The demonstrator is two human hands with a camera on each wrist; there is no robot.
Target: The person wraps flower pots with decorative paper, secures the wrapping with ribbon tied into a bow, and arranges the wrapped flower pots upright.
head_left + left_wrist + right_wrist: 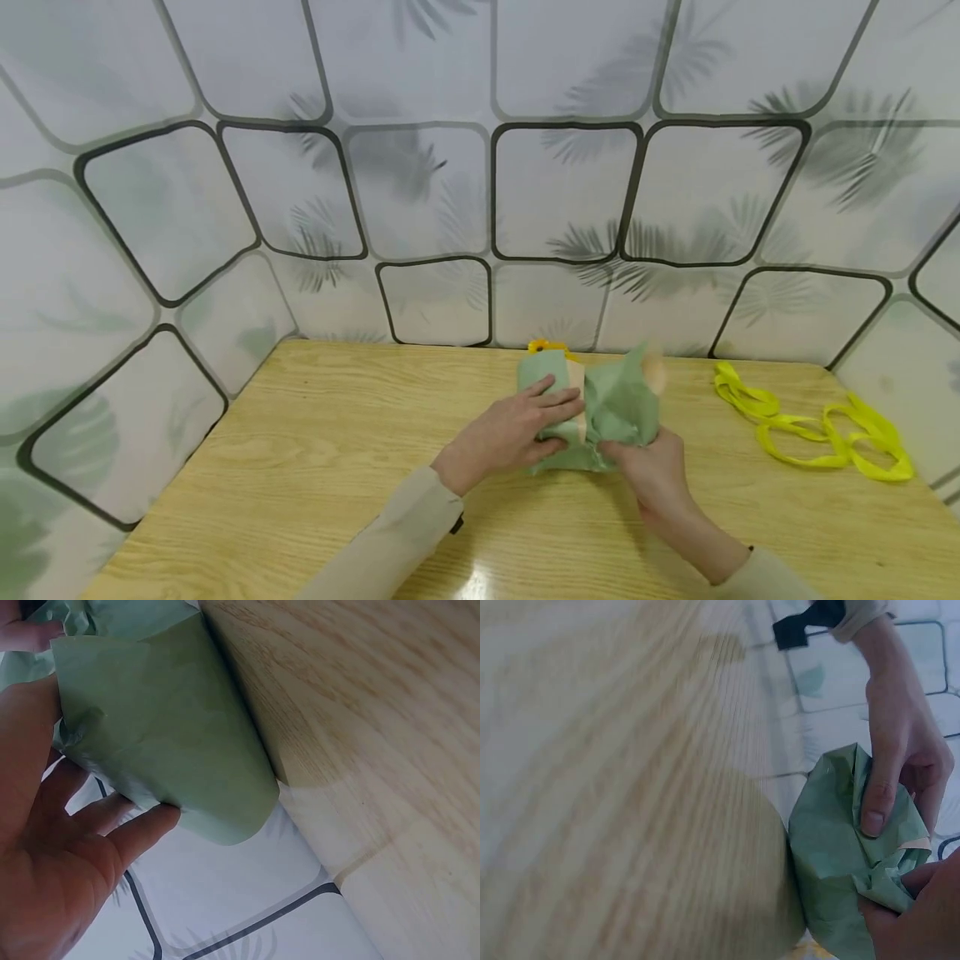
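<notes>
While the head camera looked down at the wood-grained table (337, 433), the green paper bundle (618, 396) lay near the far edge, right of centre, with a pale strip (576, 375) running across it. The left hand (517, 425) rested on the bundle's left part, its fingers extended across the paper and pale strip rather than clenched. The right hand (656, 467) held the near right part of the paper in a narrow pinch, the thumb on top. An orange-yellow flower (546, 345) showed just beyond the bundle's far side. Well apart to the right lay a loose, looped yellow ribbon (810, 461). Patterned wall covering (420, 192) rose behind the table.

Through the left wrist camera, the left hand's fingers reached along the bundle's smooth, rounded side and touched it. Part of the right hand showed beside the crumpled paper.

From the right wrist camera, the left thumb pressed flat on the creased paper. Close by, the right hand gripped a gathered fold; its fingertips were partly hidden. A bit of yellow showed at the bundle's far end, beside the tabletop.
</notes>
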